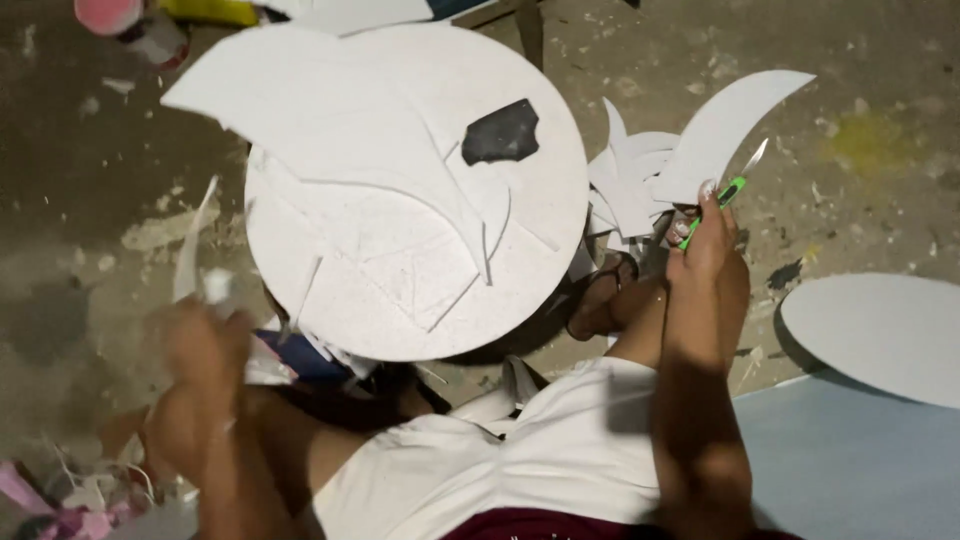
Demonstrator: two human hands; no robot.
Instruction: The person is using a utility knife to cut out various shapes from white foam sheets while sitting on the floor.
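Right hand, right of centre, grips a green utility knife with blade out, against a curved white foam offcut. Left hand, lower left and blurred, closes on a thin white strip. Round white board, scored with cuts, fills frame centre over the lap. Step judged: trimming shapes. More offcuts lie on the concrete floor; another white disc at right.

Round board: white foam sheet on my lap, matt, scored with cut lines.
Crescent offcut: the same matt white sheet, smooth-faced.
Cutter: glossy green plastic handle in my right hand, thin bright metal blade.
Floor: rough, dusty concrete, stained and littered with scraps.
My shorts: plain white cloth.
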